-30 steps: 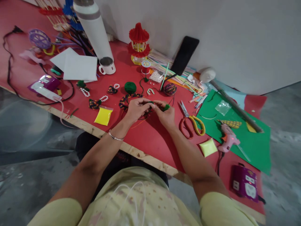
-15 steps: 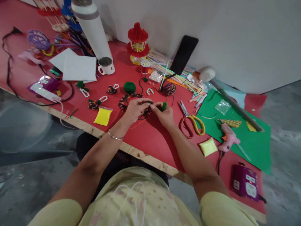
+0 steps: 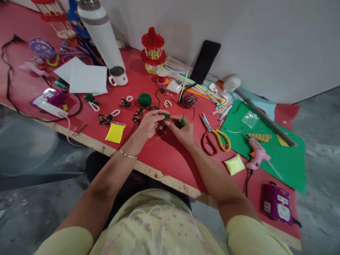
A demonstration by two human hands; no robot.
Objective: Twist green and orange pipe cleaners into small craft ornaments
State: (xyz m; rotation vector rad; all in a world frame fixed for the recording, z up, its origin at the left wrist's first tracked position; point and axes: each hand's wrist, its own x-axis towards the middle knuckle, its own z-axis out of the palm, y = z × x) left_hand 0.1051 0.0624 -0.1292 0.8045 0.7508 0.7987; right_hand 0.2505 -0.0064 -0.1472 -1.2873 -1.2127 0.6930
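My left hand [image 3: 152, 124] is pinched on a small piece of green yarn [image 3: 166, 115] over the red table. Close against it, my right hand [image 3: 183, 131] has thumb and finger together at the same spot. Another green yarn tuft [image 3: 182, 122] shows among the right fingers, with a thin stick-like tip rising above it. Just behind the left hand lies a multicoloured braided yarn ring [image 3: 137, 115], partly covered. A green yarn ball [image 3: 145, 100] and a multicoloured yarn ball [image 3: 189, 100] sit beyond the hands. Dark yarn under the fingers is mostly hidden.
Scissors [image 3: 209, 132] lie right of my hands, near a pink glue gun [image 3: 257, 153] on green sheet. A yellow packet [image 3: 115, 132] is at left. Behind stand a white mug [image 3: 119, 76], a thread spool [image 3: 162, 76] and a phone [image 3: 205, 61].
Both hands have shifted slightly and the right fingers have turned a little around the green yarn. The whole view has moved slightly; the objects on the table stay in place.
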